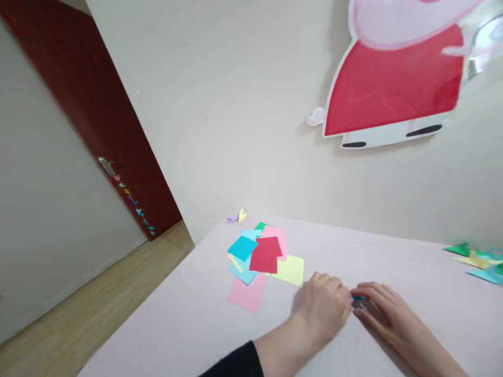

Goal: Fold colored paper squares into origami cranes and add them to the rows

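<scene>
My left hand and my right hand rest close together on the pale table, fingers curled and pressed onto a small teal paper piece that barely shows between them. Most of that piece is hidden under the fingers. Just left of my left hand lies a loose pile of coloured paper squares: red, blue, pink, yellow, green.
Small folded paper shapes sit at the table's far edge by the wall. More green and yellow paper pieces lie at the right edge. A cartoon cut-out hangs on the wall. A dark red door stands left, above wooden floor.
</scene>
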